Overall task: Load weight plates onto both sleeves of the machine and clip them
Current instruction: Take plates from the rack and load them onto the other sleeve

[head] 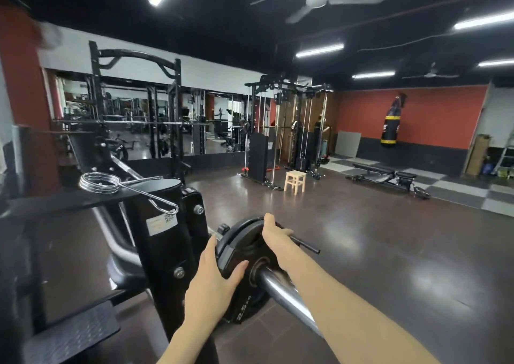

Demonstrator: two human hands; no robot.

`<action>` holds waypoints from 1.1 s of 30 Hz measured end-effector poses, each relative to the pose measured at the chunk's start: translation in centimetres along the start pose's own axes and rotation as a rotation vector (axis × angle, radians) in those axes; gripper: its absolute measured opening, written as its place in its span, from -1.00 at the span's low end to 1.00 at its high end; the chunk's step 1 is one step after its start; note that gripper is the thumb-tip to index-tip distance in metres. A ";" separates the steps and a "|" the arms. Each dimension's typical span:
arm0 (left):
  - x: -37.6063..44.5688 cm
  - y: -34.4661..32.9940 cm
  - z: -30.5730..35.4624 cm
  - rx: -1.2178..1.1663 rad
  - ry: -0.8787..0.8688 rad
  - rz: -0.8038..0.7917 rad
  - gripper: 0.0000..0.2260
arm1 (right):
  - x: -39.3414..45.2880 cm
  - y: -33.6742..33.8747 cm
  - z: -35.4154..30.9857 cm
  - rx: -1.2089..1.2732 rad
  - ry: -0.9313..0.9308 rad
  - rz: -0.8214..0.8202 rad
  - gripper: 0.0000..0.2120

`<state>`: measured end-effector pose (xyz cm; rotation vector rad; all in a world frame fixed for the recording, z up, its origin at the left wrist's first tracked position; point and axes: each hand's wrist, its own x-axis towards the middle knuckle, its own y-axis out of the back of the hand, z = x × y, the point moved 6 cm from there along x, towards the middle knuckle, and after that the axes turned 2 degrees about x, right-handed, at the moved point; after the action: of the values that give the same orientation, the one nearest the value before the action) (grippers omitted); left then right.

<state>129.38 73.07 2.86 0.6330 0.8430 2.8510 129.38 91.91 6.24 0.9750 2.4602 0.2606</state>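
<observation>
On the chrome sleeve (281,288) we see a black weight plate (244,255), both hands in closed grip on it: left hand (214,283) low, right hand (275,234) at top.

A spring clip (111,183) lies on the machine (167,241).

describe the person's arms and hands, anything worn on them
Both forearms are bare up to the frame edge: no sleeves in view. The left hand and right hand wear no gloves, and no watch, bracelet or rings show. The fingers are bare; nails are too blurred to judge.
</observation>
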 end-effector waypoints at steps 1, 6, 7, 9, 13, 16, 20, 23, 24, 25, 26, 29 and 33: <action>-0.1 0.0 -0.1 -0.019 0.006 -0.021 -0.17 | 0.2 -0.2 0.1 -0.002 0.006 0.006 -0.14; 0.3 -0.1 -0.2 -0.172 0.066 -0.145 -0.08 | -0.3 -0.8 0.4 -0.015 0.056 0.059 -0.17; 0.5 -0.1 -0.1 -0.198 0.075 -0.189 -0.07 | -0.5 -0.8 0.3 -0.025 0.071 0.067 -0.18; 0.7 -0.2 0.2 -0.210 0.081 -0.262 -0.05 | -1.5 -0.8 0.2 -0.037 0.099 0.058 -0.20; 1.3 -0.4 0.1 -0.221 0.051 -0.280 -0.01 | -2.4 -0.6 0.4 -0.051 0.119 0.022 -0.20; 0.3 0.4 1.0 -0.234 0.030 -0.267 0.13 | -3.1 -0.2 0.3 -0.066 0.107 -0.004 -0.15; -1.7 2.9 2.8 -0.138 0.040 -0.138 -0.12 | -4.5 0.3 0.5 -0.141 0.133 -0.038 -0.07; -3.1 4.5 3.4 -0.105 0.073 -0.058 -0.31 | -6.5 1.2 0.7 -0.186 0.215 -0.003 -0.16; -3.9 5.0 3.6 -0.095 0.077 -0.047 -0.36 | -7.3 1.5 0.8 -0.198 0.238 0.003 -0.20; -4.6 5.4 3.6 -0.083 0.086 -0.043 -0.40 | -8.1 1.8 1.0 -0.213 0.259 0.005 -0.25; -5.2 5.8 3.6 -0.080 0.094 -0.030 -0.44 | -8.9 2.0 1.0 -0.227 0.282 0.011 -0.28; -7.5 7.0 3.3 -0.123 0.164 -0.011 -0.56 | -11.3 2.6 1.5 -0.253 0.337 0.037 -0.35; -10.9 9.5 2.7 -0.168 0.201 0.008 -0.70 | -15.0 1.2 2.3 -0.225 0.451 0.072 -0.50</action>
<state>140.63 64.14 6.14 0.3345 0.6161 2.9875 140.71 82.52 10.06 0.9914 2.7111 0.8452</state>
